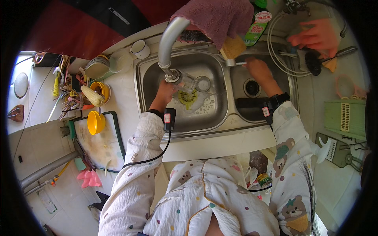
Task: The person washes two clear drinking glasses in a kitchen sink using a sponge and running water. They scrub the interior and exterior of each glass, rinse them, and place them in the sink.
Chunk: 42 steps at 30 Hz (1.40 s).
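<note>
My left hand (166, 92) is in the large steel sink basin (152, 76), holding a clear cup (186, 82) tilted under the faucet spout (172, 75). The spout hides part of the cup and my fingers. Beside the cup, a round clear piece (203, 83) is visible; whether it is separate cannot be told. Below them lies a yellow-green drain strainer (187, 98), with suds around it. Over the small basin (240, 79), my right hand (257, 68) has its fingers on the faucet's lever (240, 63), right of the metal faucet base (230, 62).
A mauve towel (218, 17) hangs over the faucet, near a yellow sponge (234, 47) and a green bottle (255, 29). An enamel mug (140, 49), stacked bowls (97, 68) and a cutting board (100, 138) stand left. Pink gloves (320, 37) and a brush (313, 62) lie right.
</note>
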{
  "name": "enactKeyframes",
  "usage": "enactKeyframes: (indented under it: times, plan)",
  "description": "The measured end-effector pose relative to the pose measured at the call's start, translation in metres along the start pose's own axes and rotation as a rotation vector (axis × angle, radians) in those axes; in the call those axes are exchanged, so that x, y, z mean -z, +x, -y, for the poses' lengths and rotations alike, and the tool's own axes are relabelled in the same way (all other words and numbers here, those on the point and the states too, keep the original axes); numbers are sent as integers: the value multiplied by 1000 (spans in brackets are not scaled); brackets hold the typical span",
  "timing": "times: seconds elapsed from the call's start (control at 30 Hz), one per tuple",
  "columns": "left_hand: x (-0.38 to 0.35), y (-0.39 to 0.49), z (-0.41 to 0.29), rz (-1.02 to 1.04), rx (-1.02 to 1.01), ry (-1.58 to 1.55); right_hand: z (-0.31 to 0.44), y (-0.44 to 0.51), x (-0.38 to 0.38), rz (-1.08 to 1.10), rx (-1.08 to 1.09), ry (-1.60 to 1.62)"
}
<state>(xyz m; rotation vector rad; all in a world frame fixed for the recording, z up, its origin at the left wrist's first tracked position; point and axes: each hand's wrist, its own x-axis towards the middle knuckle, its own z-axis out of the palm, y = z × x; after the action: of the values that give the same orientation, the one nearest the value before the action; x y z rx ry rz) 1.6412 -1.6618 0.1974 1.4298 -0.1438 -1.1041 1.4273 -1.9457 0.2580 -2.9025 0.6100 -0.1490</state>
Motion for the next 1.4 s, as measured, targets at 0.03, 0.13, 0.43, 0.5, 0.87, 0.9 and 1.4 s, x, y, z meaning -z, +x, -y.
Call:
enactKeyframes:
  times: [0.03, 0.13, 0.43, 0.5, 0.87, 0.9, 1.4]
  plan:
    - [0, 0, 0, -8, 3, 12, 1, -1, 0, -3, -11, -1]
    - [-2, 1, 1, -22, 12, 23, 3, -3, 0, -14, -27, -13]
    - [-2, 0, -1, -24, 34, 57, 7, -5, -5, -15, -27, -80]
    - [-1, 1, 1, -26, 14, 58, 9, -5, -2, 45, -90, -52]
    - [20, -19, 15, -52, 6, -195, 80, -44, -6, -56, -18, 613]
    - [18, -19, 17, -50, -1, -204, 95, -37, -20, 141, -183, 910]
    - [21, -52, 53, -300, 162, -179, 228, 77, -147, 484, -536, 2628]
